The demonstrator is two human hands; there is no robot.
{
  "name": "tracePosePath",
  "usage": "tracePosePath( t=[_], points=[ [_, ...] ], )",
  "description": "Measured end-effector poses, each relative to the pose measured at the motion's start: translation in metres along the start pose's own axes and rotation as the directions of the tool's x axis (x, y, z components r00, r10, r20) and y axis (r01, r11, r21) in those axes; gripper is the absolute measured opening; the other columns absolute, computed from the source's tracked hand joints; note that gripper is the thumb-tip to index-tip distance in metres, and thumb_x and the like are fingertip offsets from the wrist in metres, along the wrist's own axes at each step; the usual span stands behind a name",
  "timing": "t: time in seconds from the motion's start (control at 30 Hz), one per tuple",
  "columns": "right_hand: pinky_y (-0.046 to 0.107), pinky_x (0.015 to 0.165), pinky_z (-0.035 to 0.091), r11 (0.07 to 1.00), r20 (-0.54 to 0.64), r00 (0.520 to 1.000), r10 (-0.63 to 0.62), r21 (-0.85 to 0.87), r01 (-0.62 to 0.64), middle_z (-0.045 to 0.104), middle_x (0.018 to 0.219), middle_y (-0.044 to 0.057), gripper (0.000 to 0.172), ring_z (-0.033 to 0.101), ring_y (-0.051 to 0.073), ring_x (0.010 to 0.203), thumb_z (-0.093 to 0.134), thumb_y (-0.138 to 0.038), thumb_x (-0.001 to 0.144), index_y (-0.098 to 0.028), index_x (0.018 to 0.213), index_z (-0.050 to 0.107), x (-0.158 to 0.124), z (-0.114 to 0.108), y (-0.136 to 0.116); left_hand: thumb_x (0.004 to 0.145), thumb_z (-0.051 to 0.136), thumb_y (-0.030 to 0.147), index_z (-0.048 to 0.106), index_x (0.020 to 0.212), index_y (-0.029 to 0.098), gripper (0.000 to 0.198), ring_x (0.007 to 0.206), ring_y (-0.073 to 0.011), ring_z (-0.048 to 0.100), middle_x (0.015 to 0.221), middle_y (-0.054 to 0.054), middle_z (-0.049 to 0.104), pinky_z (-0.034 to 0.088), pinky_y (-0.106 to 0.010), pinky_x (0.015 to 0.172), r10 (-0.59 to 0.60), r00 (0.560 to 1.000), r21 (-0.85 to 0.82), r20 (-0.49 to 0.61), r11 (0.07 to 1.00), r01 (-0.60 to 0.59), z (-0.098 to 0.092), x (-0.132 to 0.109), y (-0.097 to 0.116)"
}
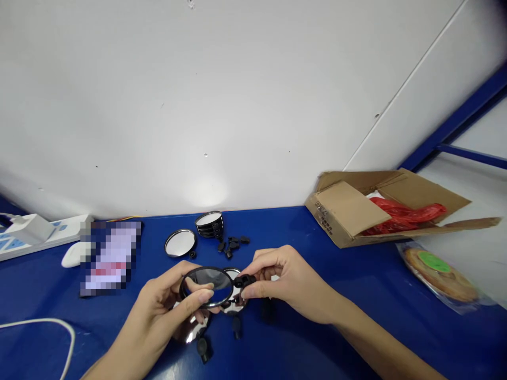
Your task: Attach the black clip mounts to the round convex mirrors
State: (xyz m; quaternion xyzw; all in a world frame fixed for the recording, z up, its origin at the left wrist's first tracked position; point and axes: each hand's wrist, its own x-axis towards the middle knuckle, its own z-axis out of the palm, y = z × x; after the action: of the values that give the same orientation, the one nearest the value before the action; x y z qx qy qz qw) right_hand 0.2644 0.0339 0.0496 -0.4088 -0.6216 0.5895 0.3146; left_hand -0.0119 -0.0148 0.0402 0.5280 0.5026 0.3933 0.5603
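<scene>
"Head view: holding what, on the left?"

"Pinching a round, black-rimmed glass mirror (221,287) in the left hand (162,306), thumb across the glass, fingers bent behind the rim."

"And with the right hand (295,282)?"

"Gripping a small black plastic clip (246,280) between thumb and fingertips, right at the mirror's edge."

"Lying which way from those right-hand fingers?"

"Just to the left, raised over the blue desk (277,227), between both hands. Nearer to the left hand, in fact touching it; reached from the right by way of the clip."

"Joined, rim and clip?"

"Seemingly touching; impossible to tell whether locked or merely pressed together."

"Pointing where?"

"Facing upward, glass toward the camera. Being round, has no true long axis; shows as a flattened oval, longest from left to right. Counting the clip too, runs sideways, clip end toward the right hand."

"Anything underneath?"

"Yes: a partly hidden round mirror (240,307) below the clip, plus a silvery round mirror (192,332) below the left hand, with a stubby black plastic piece (203,349) close by."

"Farther back?"

"Near the white wall (253,105), a flat-lying round mirror (180,243) beside a short stack of black-rimmed mirrors (209,224)."
</scene>
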Motion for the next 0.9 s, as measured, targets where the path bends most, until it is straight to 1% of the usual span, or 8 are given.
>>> tracePosePath(
  t=[0.13,0.23,0.33,0.4,0.53,0.63,0.73,0.9],
  points=[
    [0.03,0.063,0.043,0.999,-0.021,1.0,-0.013,-0.036,0.012,0.074,0.084,0.002,0.03,0.059,0.015,0.071,0.103,-0.052,0.08,-0.027,0.096,0.096,0.0,0.004,-0.002,0.095,0.088,0.059,0.086,0.103,0.024,0.037,0.071,-0.0235,0.073,0.078,-0.004,0.079,0.054,-0.028,0.059,0.037,0.999,0.022,-0.037,0.999,-0.036,0.002,-0.002,0.002],
    [0.03,0.063,0.044,1.0,-0.022,1.0,-0.004,-0.018,0.003,0.074,0.084,0.002,0.031,0.059,0.015,0.07,0.103,-0.053,0.079,-0.027,0.095,0.096,-0.001,0.006,-0.002,0.096,0.088,0.058,0.085,0.097,0.025,0.033,0.069,-0.0213,0.07,0.076,-0.003,0.078,0.053,-0.027,0.061,0.064,0.997,0.047,-0.044,0.997,-0.062,0.005,-0.003,0.005],
    [0.03,0.063,0.044,1.0,-0.015,1.0,0.008,-0.008,-0.008,0.074,0.085,0.002,0.031,0.059,0.015,0.07,0.103,-0.053,0.08,-0.027,0.095,0.096,-0.002,0.007,-0.001,0.095,0.089,0.058,0.083,0.088,0.025,0.034,0.066,-0.0189,0.066,0.072,-0.002,0.077,0.05,-0.026,0.061,0.077,0.996,0.051,-0.053,0.996,-0.075,0.008,-0.004,0.005],
    [0.03,0.063,0.043,1.0,-0.012,1.0,0.007,-0.004,-0.007,0.074,0.085,0.002,0.03,0.06,0.015,0.071,0.102,-0.052,0.081,-0.027,0.095,0.095,-0.002,0.006,-0.001,0.095,0.088,0.059,0.085,0.092,0.025,0.034,0.067,-0.019,0.066,0.072,-0.002,0.076,0.051,-0.025,0.062,0.07,0.996,0.044,-0.062,0.997,-0.068,0.01,-0.005,0.005],
    [0.029,0.062,0.041,1.0,-0.002,1.0,0.0,0.016,0.0,0.073,0.085,0.001,0.027,0.059,0.014,0.07,0.103,-0.049,0.082,-0.026,0.094,0.095,-0.002,0.007,-0.003,0.094,0.087,0.062,0.087,0.098,0.026,0.036,0.07,-0.0207,0.071,0.078,-0.004,0.08,0.053,-0.026,0.063,0.04,0.997,0.042,-0.072,0.998,-0.037,0.01,-0.005,0.002],
    [0.029,0.062,0.04,1.0,-0.003,1.0,0.004,-0.003,-0.004,0.071,0.084,0.001,0.026,0.056,0.013,0.068,0.103,-0.048,0.081,-0.027,0.093,0.095,-0.004,0.008,-0.004,0.094,0.087,0.062,0.088,0.097,0.025,0.037,0.067,-0.0196,0.069,0.078,-0.005,0.081,0.052,-0.025,0.061,0.058,0.996,0.049,-0.062,0.997,-0.055,0.01,-0.006,0.001],
    [0.029,0.063,0.041,0.999,-0.021,1.0,0.002,-0.033,-0.002,0.07,0.082,0.0,0.026,0.054,0.013,0.069,0.104,-0.049,0.08,-0.026,0.09,0.094,-0.005,0.009,-0.004,0.094,0.089,0.059,0.089,0.1,0.026,0.034,0.065,-0.0181,0.066,0.075,-0.004,0.08,0.05,-0.024,0.058,0.074,0.996,0.041,-0.054,0.997,-0.072,0.012,-0.006,0.001],
    [0.03,0.065,0.042,0.997,-0.024,1.0,-0.018,-0.076,0.016,0.07,0.082,0.0,0.029,0.055,0.014,0.07,0.1,-0.053,0.084,-0.026,0.091,0.093,-0.004,0.012,-0.003,0.095,0.089,0.058,0.086,0.093,0.023,0.035,0.067,-0.0188,0.071,0.072,-0.002,0.077,0.057,-0.024,0.062,0.059,0.997,-0.007,-0.051,0.998,-0.059,0.015,-0.006,0.004]
  ],
)
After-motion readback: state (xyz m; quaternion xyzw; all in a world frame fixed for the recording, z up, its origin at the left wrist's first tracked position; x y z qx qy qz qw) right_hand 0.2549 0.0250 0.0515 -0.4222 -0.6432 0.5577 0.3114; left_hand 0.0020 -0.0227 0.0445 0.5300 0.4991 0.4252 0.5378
